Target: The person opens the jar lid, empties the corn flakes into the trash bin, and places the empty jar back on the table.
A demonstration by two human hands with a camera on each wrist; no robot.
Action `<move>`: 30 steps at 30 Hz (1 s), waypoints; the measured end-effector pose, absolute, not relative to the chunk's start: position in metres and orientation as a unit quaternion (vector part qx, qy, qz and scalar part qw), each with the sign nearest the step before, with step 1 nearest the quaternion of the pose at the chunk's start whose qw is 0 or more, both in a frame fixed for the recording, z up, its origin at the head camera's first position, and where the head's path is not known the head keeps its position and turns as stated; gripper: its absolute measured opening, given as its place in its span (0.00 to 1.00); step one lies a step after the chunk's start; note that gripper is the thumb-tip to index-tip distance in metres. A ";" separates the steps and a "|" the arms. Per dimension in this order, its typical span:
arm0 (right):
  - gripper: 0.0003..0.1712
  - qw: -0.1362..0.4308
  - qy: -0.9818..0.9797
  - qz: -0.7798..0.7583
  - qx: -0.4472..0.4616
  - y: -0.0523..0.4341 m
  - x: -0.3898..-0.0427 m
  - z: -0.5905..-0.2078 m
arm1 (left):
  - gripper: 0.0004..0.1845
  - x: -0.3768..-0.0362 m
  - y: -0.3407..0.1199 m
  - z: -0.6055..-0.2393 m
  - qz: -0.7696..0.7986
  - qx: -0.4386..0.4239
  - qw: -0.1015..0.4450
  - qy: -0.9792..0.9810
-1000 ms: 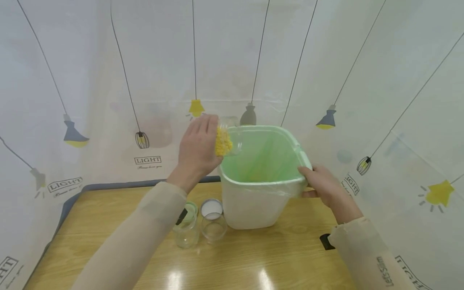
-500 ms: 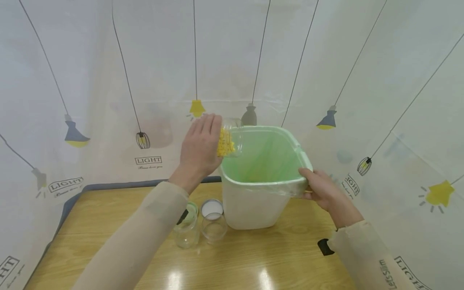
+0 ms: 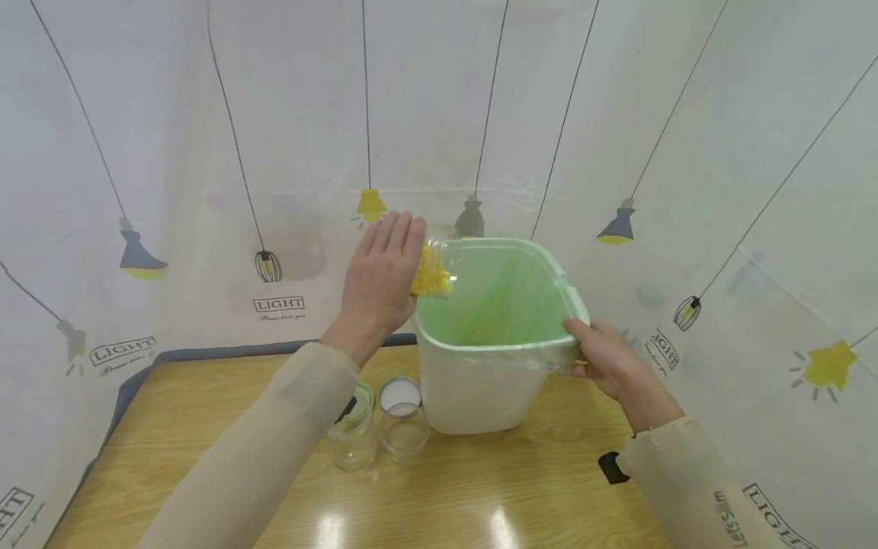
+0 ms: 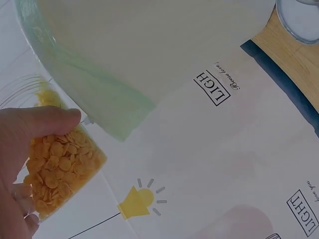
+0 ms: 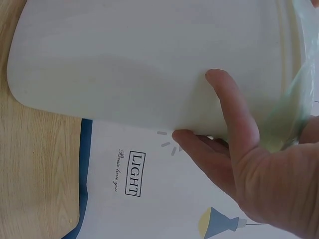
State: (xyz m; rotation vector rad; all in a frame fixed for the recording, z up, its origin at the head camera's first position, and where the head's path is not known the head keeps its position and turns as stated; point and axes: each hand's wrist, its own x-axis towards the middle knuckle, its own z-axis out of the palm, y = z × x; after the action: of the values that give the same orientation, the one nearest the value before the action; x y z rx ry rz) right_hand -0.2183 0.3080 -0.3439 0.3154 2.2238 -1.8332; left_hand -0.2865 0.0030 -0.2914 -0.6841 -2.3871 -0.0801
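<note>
**Jar tipped at the bin's rim**

The jar point(image 3: 434, 263) of yellow flakes point(image 4: 57, 167) is tilted over the bin point(image 3: 480, 389) at about ten o'clock on its rim, mouth toward the green liner point(image 3: 507, 297). The left hand point(image 3: 379, 278) wraps it, thumb and fingers curled round the glass. In the left wrist view the flakes sit bunched inside; none can be seen falling. I judge this to be the pouring step, barely begun.

The right hand point(image 3: 607, 354) clamps the bin's rim at about four o'clock, thumb on the outer wall and fingers curled under, steadying it on the table point(image 3: 480, 496).

The next move probably calls for a steeper tilt with the mouth kept inside the rim, so that flakes do not spill.

At the bin's eight o'clock stand two empty jars point(image 3: 405, 431), a white lid point(image 3: 401, 394) behind them.
</note>
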 end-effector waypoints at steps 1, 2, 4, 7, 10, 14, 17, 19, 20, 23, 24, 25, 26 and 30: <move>0.35 0.120 0.762 -0.627 0.108 0.308 -0.218 -0.344 | 0.43 -0.286 0.003 -0.291 -0.027 -0.261 0.323 -0.909; 0.34 0.119 0.762 -0.627 0.107 0.308 -0.218 -0.344 | 0.43 -0.286 0.003 -0.292 -0.023 -0.262 0.325 -0.909; 0.34 0.118 0.762 -0.627 0.110 0.307 -0.217 -0.344 | 0.43 -0.286 0.003 -0.292 -0.018 -0.264 0.329 -0.906; 0.34 0.113 0.763 -0.626 0.118 0.306 -0.216 -0.344 | 0.42 -0.286 0.003 -0.292 -0.009 -0.267 0.335 -0.904; 0.33 0.108 0.761 -0.627 0.128 0.304 -0.216 -0.344 | 0.40 -0.286 0.004 -0.291 0.001 -0.268 0.339 -0.902; 0.33 0.103 0.756 -0.633 0.131 0.299 -0.214 -0.344 | 0.39 -0.287 0.005 -0.292 0.014 -0.267 0.347 -0.899; 0.33 0.101 0.748 -0.644 0.126 0.296 -0.212 -0.343 | 0.38 -0.288 0.005 -0.292 0.024 -0.267 0.353 -0.896; 0.33 0.101 0.742 -0.651 0.124 0.295 -0.211 -0.343 | 0.38 -0.289 0.006 -0.291 0.032 -0.269 0.356 -0.894; 0.33 0.100 0.740 -0.653 0.123 0.295 -0.211 -0.343 | 0.39 -0.289 0.006 -0.291 0.036 -0.270 0.358 -0.893; 0.33 0.099 0.740 -0.655 0.118 0.295 -0.209 -0.344 | 0.40 -0.289 0.007 -0.291 0.045 -0.275 0.363 -0.889; 0.32 0.098 0.740 -0.655 0.116 0.295 -0.208 -0.344 | 0.40 -0.289 0.007 -0.291 0.048 -0.276 0.364 -0.888; 0.32 0.097 0.740 -0.655 0.115 0.295 -0.208 -0.344 | 0.40 -0.289 0.008 -0.291 0.049 -0.277 0.365 -0.887; 0.32 0.096 0.740 -0.657 0.113 0.295 -0.208 -0.344 | 0.40 -0.288 0.008 -0.291 0.049 -0.279 0.366 -0.887; 0.31 0.093 0.734 -0.663 0.108 0.295 -0.209 -0.346 | 0.40 -0.288 0.008 -0.292 0.048 -0.282 0.367 -0.885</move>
State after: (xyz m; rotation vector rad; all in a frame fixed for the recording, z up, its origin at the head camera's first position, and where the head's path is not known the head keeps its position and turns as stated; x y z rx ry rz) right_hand -0.2095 0.2953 -0.3460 0.3215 2.1791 -1.9687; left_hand -0.2875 0.0081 -0.2924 -0.7247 -2.2731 0.1239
